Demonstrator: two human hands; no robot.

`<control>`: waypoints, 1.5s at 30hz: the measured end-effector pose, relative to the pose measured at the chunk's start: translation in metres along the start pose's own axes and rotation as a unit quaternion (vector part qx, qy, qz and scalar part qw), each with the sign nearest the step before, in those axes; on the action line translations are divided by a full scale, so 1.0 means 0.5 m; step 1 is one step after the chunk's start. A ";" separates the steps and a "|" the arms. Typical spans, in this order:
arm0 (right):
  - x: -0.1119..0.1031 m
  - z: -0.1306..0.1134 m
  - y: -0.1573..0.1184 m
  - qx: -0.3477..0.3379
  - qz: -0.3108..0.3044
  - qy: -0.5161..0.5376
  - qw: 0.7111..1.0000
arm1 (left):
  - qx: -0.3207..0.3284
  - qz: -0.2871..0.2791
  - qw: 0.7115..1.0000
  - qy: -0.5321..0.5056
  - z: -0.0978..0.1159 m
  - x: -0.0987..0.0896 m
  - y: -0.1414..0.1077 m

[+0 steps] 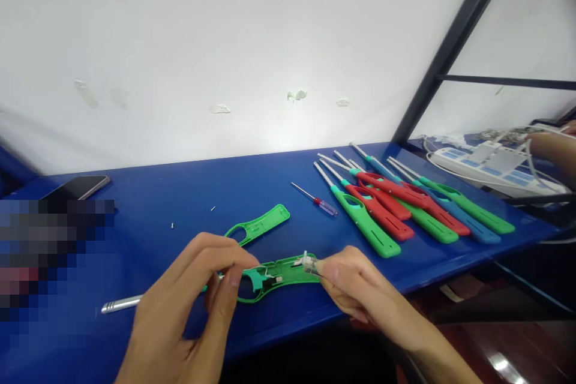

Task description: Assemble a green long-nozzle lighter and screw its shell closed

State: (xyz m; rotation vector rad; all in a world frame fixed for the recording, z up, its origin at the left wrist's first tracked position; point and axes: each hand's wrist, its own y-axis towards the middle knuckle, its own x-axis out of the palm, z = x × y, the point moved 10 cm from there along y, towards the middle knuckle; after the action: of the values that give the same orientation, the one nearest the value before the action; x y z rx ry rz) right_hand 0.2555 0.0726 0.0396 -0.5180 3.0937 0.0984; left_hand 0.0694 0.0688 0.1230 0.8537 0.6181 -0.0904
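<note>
Opened green lighter shell lies low centre, left hand pinching its trigger end steady while right hand pinches the clear part.

An opened green lighter body with a metal nozzle lies flat near the blue table's front edge, its insides exposed.

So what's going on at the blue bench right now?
A person is working on an opened green stick lighter lying on the blue bench. The left hand pinches it near the trigger end, and the right hand holds a small clear part at its handle end. The removed green cover half lies just behind, a small screwdriver further back. A row of assembled lighters sits to the right.
</note>
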 end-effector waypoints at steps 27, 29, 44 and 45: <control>0.005 -0.012 0.005 0.033 0.005 -0.024 0.999 | 0.073 -0.417 0.837 0.346 -0.017 0.190 0.054; 0.003 -0.007 0.004 0.041 0.013 -0.006 0.999 | 0.068 -0.414 0.840 0.344 -0.011 0.195 0.055; 0.003 -0.003 0.008 0.002 0.005 0.035 0.999 | 0.066 -0.418 0.843 0.332 -0.018 0.196 0.047; 0.002 -0.006 0.009 -0.008 0.008 0.027 1.000 | 0.065 -0.417 0.845 0.329 -0.019 0.196 0.047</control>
State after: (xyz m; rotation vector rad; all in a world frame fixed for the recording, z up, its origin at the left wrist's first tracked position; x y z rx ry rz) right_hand 0.2529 0.0762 0.0431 -0.5046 3.1530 0.1097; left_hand 0.1527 0.1076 0.0809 0.6802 1.6302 -0.6562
